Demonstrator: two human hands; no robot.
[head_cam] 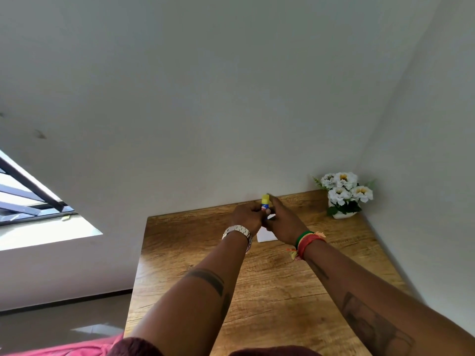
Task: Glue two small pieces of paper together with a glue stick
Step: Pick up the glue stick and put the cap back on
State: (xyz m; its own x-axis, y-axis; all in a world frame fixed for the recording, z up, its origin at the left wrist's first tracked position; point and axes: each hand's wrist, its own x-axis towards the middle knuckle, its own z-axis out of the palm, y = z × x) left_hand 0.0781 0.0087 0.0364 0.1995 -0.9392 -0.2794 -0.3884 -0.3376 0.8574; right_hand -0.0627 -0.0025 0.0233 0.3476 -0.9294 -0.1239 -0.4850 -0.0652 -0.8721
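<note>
both hands meet at the far end of the wooden table (270, 291). left hand (246, 218) grips the glue stick (265, 202) upright, yellow cap on top, right hand (282, 220) right against it. white paper (266, 236) lies underneath, flower pot (343, 196) in the corner.

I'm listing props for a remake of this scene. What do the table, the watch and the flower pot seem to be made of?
Table: wood or wood-look laminate, matte, with brown grain and knots.
Watch on the left wrist: likely metal, silvery, with a shiny linked band.
Flower pot: white and smooth, perhaps ceramic or plastic; too small to tell.
</note>
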